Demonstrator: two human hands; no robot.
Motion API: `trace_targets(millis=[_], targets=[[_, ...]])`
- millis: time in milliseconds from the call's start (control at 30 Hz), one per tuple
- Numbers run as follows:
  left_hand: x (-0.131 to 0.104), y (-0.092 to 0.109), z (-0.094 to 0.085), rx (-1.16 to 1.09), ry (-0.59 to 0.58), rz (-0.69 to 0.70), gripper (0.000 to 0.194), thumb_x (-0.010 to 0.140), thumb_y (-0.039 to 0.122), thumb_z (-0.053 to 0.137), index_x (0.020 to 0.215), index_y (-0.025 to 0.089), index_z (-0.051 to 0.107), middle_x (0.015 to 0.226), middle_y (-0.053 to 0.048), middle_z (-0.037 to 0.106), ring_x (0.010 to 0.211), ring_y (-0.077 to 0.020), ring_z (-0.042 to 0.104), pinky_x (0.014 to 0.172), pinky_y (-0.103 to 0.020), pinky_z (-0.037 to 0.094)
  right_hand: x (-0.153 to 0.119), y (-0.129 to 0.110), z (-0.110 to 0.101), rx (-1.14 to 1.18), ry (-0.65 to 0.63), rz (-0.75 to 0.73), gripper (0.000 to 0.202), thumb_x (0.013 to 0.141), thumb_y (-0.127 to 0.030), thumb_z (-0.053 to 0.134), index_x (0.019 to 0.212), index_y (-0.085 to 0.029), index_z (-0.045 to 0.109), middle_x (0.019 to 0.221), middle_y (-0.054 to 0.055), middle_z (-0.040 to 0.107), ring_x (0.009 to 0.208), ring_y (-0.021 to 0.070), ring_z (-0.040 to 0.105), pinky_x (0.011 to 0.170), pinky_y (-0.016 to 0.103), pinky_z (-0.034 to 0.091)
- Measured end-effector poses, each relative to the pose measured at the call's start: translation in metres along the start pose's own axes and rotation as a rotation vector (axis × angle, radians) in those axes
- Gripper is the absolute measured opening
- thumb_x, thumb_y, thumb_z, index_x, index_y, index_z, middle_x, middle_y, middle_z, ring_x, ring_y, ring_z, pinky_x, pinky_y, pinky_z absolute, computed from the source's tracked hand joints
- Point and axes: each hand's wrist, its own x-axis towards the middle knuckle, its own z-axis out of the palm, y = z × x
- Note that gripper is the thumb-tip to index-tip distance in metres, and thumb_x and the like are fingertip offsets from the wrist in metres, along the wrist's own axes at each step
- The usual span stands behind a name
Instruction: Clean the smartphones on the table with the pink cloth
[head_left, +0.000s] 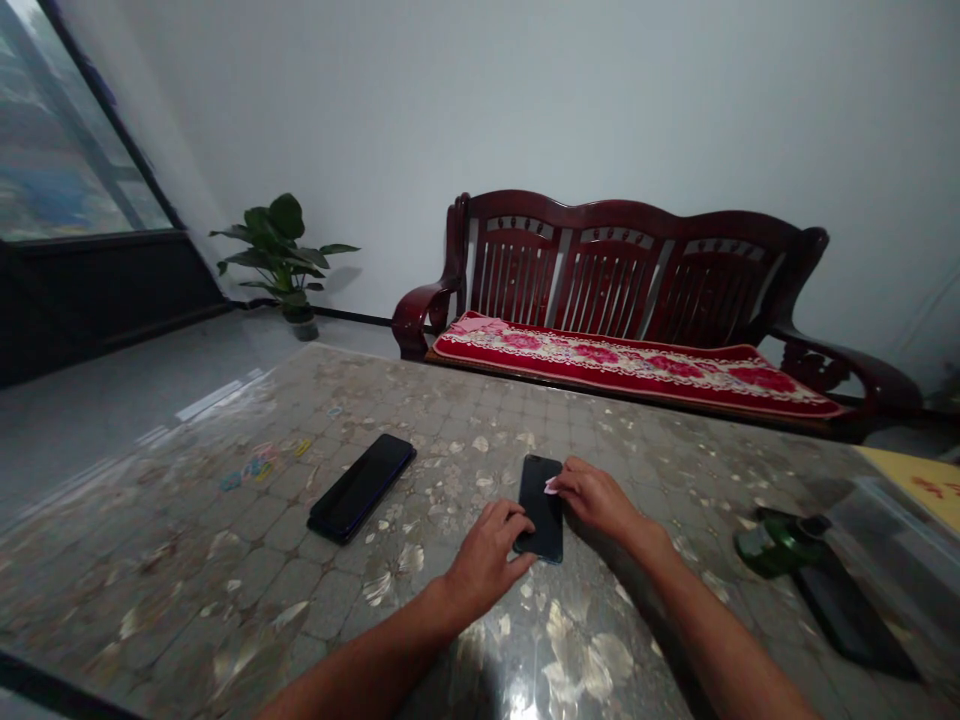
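Note:
A dark smartphone [550, 525] lies screen up on the patterned table cover [420, 620], its long side pointing away from me. My left hand [487, 555] grips its lower left edge, fingertips over the glass and thumb by the near end. Between the thumb and fingers of my right hand [600, 500] is a small pinkish-white wipe [552, 486], held against the upper right of the screen. Whether the wipe is cloth or paper I cannot tell.
More dark phones, apparently stacked [361, 488], lie to the left near colourful small bands [255, 465]. Rightward are a green bottle [780, 547], a flat black object [855, 610], a clear plastic box [900, 530] and a yellow sheet [919, 480]. A wooden bench [600, 280] stands beyond the table.

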Motion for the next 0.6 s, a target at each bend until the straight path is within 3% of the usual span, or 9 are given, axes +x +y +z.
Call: trace_targets(millis=[200,433,600], targets=[[0.001,0.000,0.000,0.006,0.004,-0.014,0.031,0.074,0.007,0.074,0.100,0.021,0.064,0.111,-0.007,0.061,0.108,-0.0263,0.058,0.095,-0.040,0.049,0.008,0.004,0.003,-0.093,0.097,0.123,0.025,0.097,-0.019,0.051,0.105,-0.022,0.075,0.093,0.005,0.062,0.090,0.0177,0.060,0.078,0.025,0.042],[0.001,0.002,-0.002,-0.008,-0.003,-0.021,0.033,0.072,0.005,0.075,0.100,0.020,0.065,0.112,-0.008,0.061,0.109,-0.0264,0.058,0.095,-0.040,0.049,-0.005,-0.007,0.002,-0.011,0.007,0.025,0.024,0.094,-0.015,0.054,0.101,-0.023,0.075,0.091,0.003,0.062,0.085,0.0155,0.061,0.074,0.023,0.042],[0.001,0.001,-0.001,-0.003,-0.001,-0.023,0.034,0.072,0.005,0.076,0.100,0.020,0.064,0.111,-0.007,0.061,0.107,-0.0261,0.058,0.094,-0.040,0.049,0.005,-0.011,0.005,-0.057,0.092,0.139,0.025,0.097,-0.018,0.052,0.102,-0.022,0.076,0.092,0.005,0.063,0.088,0.0168,0.061,0.077,0.025,0.043]])
